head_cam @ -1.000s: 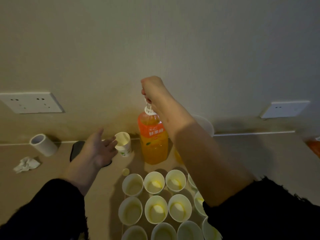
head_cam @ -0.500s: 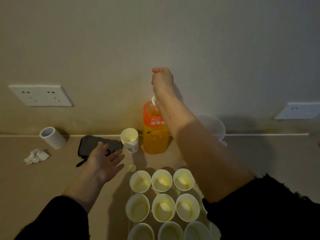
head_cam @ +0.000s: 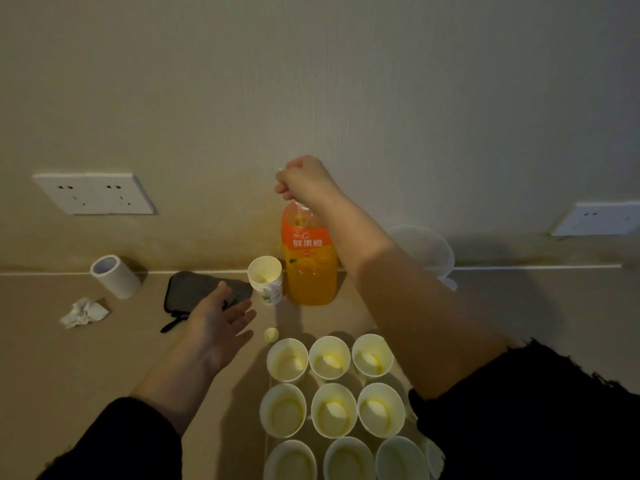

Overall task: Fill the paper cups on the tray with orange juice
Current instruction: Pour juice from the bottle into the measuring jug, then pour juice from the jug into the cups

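Along the back edge of a beige table (head_cam: 69, 375), against a plain pale wall (head_cam: 346, 81): upright clear plastic bottle of orange juice with an orange label (head_cam: 308, 268). Just left of it, a short stack of white paper cups (head_cam: 266, 280). Behind the right forearm, a translucent round plastic container (head_cam: 426, 247), partly hidden. On the wall, one white socket plate at left (head_cam: 93, 194), another at right (head_cam: 595, 220). Further left on the table: roll of white tape (head_cam: 116, 276), crumpled white tissue (head_cam: 83, 312), dark grey zip pouch (head_cam: 194, 291). Toward the near edge, open white paper cups in rows of three (head_cam: 332, 408), close together, thin yellow juice in the bottom of several. Small pale-yellow round piece (head_cam: 271, 334) lying just beyond the far-left cup. Right hand (head_cam: 304, 180) curled round the bottle's top. Left hand (head_cam: 221, 320) spread, fingers relaxed, holding nothing, over the pouch's near corner. Lighting dim throughout.
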{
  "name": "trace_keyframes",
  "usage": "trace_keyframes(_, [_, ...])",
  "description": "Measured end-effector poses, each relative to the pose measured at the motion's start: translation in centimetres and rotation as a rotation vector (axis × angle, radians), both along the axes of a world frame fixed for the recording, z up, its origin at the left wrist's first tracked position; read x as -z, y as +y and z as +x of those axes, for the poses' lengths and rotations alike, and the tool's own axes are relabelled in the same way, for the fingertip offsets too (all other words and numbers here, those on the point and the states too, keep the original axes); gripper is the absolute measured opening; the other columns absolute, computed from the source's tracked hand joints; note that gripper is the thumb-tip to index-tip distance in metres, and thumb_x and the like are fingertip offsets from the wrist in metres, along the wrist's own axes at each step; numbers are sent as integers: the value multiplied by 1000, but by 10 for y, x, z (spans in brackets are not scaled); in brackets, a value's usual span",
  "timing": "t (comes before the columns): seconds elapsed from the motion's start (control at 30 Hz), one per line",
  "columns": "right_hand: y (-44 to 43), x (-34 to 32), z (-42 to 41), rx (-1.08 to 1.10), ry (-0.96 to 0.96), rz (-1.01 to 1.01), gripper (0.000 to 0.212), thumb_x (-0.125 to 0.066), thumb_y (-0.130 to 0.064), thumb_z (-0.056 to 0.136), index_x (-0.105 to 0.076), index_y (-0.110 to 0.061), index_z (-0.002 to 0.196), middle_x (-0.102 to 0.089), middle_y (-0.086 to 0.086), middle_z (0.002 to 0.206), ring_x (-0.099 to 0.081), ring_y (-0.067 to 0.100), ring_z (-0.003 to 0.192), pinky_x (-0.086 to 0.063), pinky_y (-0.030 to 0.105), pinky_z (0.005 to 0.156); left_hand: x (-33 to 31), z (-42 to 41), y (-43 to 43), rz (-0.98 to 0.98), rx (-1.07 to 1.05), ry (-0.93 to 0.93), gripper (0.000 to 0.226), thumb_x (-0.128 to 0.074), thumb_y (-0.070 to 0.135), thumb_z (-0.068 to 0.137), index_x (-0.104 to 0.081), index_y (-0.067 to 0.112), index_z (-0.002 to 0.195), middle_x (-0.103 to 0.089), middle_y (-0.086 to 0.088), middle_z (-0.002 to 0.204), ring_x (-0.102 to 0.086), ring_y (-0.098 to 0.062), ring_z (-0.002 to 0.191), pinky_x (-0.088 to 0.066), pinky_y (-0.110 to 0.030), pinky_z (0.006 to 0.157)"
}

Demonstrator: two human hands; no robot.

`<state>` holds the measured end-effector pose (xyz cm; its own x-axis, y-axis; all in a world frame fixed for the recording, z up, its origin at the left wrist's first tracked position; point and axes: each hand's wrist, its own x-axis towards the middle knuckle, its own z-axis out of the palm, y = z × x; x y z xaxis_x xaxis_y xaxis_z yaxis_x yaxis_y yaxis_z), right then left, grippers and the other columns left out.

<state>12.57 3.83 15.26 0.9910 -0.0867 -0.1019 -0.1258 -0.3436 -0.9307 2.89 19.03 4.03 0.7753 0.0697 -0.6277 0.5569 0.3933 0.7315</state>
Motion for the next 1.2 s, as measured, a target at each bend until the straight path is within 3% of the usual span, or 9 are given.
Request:
trace_keyframes(0.2, [-23,7,-11,-103,-24,-208,34,-55,-13,91,-57,4,121,-61,20,119,-58,27,102,-47,38,90,-6,-3,-11,-39,33,25,44,-33,39,102,-38,19,141,-39,-17,145,-38,-31,134,-21,-50,113])
trace_keyframes(0.33, [-60,15,-14,25,-71,-197,31,-53,-17,93,-58,-9,123,-61,10,122,-57,24,111,-46,38,98,-9,2,-20,-91,55,48,31,-32,38,102,-47,17,84,-41,-18,144,-40,-32,132,-21,-51,114])
trace_keyframes(0.43, [-102,33,-21,188,-119,-305,27,-53,-17,93,-65,-9,115,-64,9,121,-56,24,115,-42,31,97,-9,6,-31,-123,31,72,33,-32,37,102,-53,13,111,-40,-19,144,-41,-33,132,-22,-51,114])
trace_keyframes(0.57, [-160,75,-38,344,-127,-431,24,-53,-17,92,-66,-7,110,-65,11,118,-56,27,114,-39,31,96,-15,9,-54,-132,12,78,50,-30,39,102,-29,16,147,-40,-19,144,-42,-33,132,-23,-50,112])
trace_keyframes(0.7, [-201,117,-59,408,-41,-512,44,-54,-31,92,-56,-2,125,-56,18,126,-52,33,118,-38,38,99,-17,8,-74,-160,24,90,51,-33,40,101,-29,17,147,-42,-17,144,-42,-33,131,-25,-51,111])
trace_keyframes(0.83, [-216,151,-84,375,37,-388,49,-46,-52,86,-62,-7,97,-56,12,85,-58,29,90,-34,32,72,-17,1,-92,-171,10,90,50,-33,41,101,-31,17,145,-42,-17,144,-41,-32,132,-24,-50,112])
trace_keyframes(0.97, [-218,171,-98,274,210,-357,66,-30,-56,97,-67,-4,109,-66,17,103,-61,32,101,-42,35,87,-13,-6,-103,-164,-15,98,51,-34,42,101,-32,18,145,-41,-16,144,-41,-33,132,-25,-49,112])
trace_keyframes(1.13, [-217,179,-102,360,126,-23,53,-42,-49,97,-59,-13,62,-61,6,69,-56,18,68,-41,31,72,-6,-14,-105,-147,-37,96,48,-33,41,101,-38,14,141,-44,-18,141,-43,-34,130,-25,-50,112])
trace_keyframes(1.2, [-217,181,-103,404,111,95,46,-49,-43,96,-56,-13,61,-58,3,64,-53,13,62,-41,29,65,-3,-18,-102,-159,-58,99,48,-34,40,101,-37,14,141,-45,-19,141,-44,-34,129,-28,-51,107])
